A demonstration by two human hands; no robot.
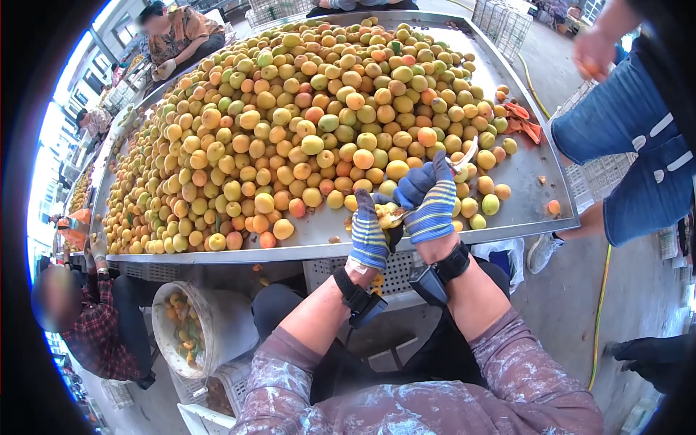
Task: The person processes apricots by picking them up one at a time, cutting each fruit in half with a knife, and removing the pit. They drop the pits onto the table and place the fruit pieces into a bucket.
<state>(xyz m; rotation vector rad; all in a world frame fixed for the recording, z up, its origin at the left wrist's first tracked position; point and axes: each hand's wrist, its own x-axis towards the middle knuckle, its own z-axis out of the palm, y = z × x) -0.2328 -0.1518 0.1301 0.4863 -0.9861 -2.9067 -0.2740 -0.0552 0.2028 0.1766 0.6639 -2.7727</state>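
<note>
My left hand point(370, 233), in a blue-and-yellow striped glove with dark fingertips, is closed around a split apricot point(391, 217) just in front of the table's near edge. Right beside it, my right hand point(432, 204) wears a matching glove. Its fingers are closed on a small tool point(466, 157) whose pale, curved, blade-like end sticks up past the thumb; the rest of the tool is mostly hidden by the glove. Both hands meet at the apricot. Behind them, a large heap of apricots point(290, 138), yellow, orange and greenish, covers much of the metal table point(319, 250).
Under the hands stands a perforated white crate point(406, 274). A white bucket point(230, 330) with fruit pieces is tipped at lower left. Orange gloves point(523, 123) lie at the table's right. People sit at left; another person in denim shorts point(616, 145) stands at right.
</note>
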